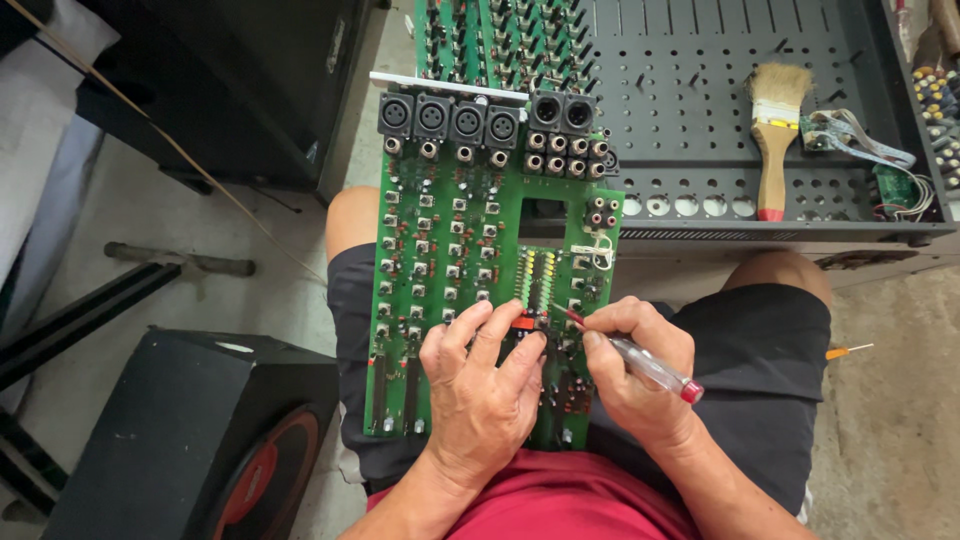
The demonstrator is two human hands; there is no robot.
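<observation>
On one green circuit board (455, 270), two hands: left hand (485, 385), right hand (630, 375) holding one screwdriver (640, 358).

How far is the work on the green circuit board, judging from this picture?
Done: the green circuit board is out of the grey metal chassis and lies on the lap. In hand: the left hand steadies a small red part while the right hand sets a screwdriver tip beside it. Left: the board is not back in the chassis; the paintbrush lies unused.
</observation>
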